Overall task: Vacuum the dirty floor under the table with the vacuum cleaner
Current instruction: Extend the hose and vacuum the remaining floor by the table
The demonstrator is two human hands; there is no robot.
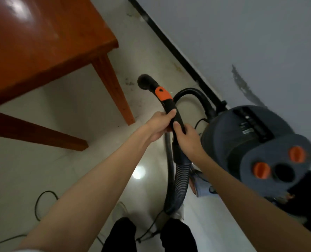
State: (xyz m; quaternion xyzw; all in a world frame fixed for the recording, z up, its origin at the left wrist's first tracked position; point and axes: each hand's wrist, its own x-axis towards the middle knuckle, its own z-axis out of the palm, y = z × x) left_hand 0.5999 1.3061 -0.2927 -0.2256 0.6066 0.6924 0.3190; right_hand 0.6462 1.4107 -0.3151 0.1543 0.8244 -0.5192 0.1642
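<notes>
right now both hands are on the curved black handle pipe (171, 113) of the vacuum cleaner (249, 135): the left hand (158, 126) has its grip wrapped round the upper part below the orange collar (162, 94), and the right hand (187, 139) closes its grip on the lower part where the ribbed hose (180, 180) joins. the open end of the pipe (144, 81) points up and away, with no floor nozzle visible on it, held in the air beside the nearest leg of the table (114, 91). the canister sits near the wall, just to the right of the hands. the floor (89, 102) under the table shows dark specks near the leg and the skirting. from here, the likely trouble is the hose: it loops down by the feet, and a thin black cable (42, 199) trails across the floor there too, so a step forward could snag either and tug the canister over. swinging the pipe under the table could knock the leg, and without a nozzle the bare end may miss fine dirt.
</notes>
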